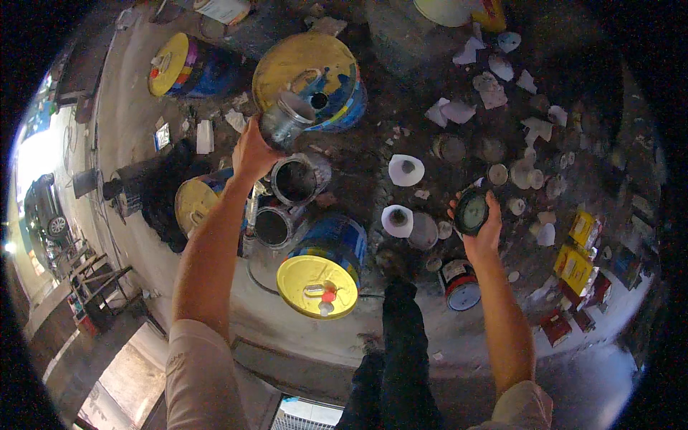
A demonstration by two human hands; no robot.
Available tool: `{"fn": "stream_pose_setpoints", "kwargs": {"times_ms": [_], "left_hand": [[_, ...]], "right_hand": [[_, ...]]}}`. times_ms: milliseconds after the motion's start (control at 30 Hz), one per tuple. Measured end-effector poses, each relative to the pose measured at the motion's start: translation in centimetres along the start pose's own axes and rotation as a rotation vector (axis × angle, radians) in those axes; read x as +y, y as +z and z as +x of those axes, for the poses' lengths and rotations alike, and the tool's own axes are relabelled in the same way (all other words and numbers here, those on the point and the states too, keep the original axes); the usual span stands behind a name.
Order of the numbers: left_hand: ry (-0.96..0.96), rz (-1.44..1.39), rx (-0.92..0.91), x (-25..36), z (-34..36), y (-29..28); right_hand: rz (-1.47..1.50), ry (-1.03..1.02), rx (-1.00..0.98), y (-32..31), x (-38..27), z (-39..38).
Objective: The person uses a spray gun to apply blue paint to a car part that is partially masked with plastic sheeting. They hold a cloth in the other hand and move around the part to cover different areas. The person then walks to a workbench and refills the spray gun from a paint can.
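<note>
My left hand [252,152] is closed round a grey metal can [282,127], its open mouth tilted toward the upper right. This can overlaps the near edge of a large yellow-topped drum [287,61] that has a dark round hole in its top. Just below my left hand stand two open grey cans [294,179], dark inside. Over on the right, my right hand [487,231] grips a round, dark, shallow lid [472,212] by its rim, its flat face turned up. Beneath that hand sits a small paint tin [460,287] with a pale top.
Blue pails with yellow lids [317,287] stand near my legs and at the far left [170,64]. White paper pieces [406,170] and several round lids [497,174] lie on the dirty floor. Yellow boxes [575,269] sit at the right. My dark-trousered leg [401,344] comes in below.
</note>
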State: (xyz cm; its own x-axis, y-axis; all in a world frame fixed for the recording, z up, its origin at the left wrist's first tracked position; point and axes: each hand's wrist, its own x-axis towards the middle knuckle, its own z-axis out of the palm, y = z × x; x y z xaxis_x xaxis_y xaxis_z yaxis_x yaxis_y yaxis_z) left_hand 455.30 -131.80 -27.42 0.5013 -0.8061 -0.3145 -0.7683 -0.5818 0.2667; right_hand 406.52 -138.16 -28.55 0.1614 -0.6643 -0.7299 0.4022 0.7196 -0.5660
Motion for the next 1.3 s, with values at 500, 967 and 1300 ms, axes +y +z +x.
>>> {"fn": "stream_pose_setpoints", "kwargs": {"times_ms": [500,967,1300], "left_hand": [[-0.031,0.365,-0.028,2.2,1.7,0.6],[0.12,0.734,-0.016,8.4,0.8,-3.0],[0.037,0.724,-0.029,9.2,1.8,-3.0]], "right_hand": [[0.003,0.054,0.128,-3.5,0.4,-1.4],[0.005,0.074,0.093,-4.2,0.6,-3.4],[0.006,0.118,0.147,-4.8,1.3,-4.2]]}}
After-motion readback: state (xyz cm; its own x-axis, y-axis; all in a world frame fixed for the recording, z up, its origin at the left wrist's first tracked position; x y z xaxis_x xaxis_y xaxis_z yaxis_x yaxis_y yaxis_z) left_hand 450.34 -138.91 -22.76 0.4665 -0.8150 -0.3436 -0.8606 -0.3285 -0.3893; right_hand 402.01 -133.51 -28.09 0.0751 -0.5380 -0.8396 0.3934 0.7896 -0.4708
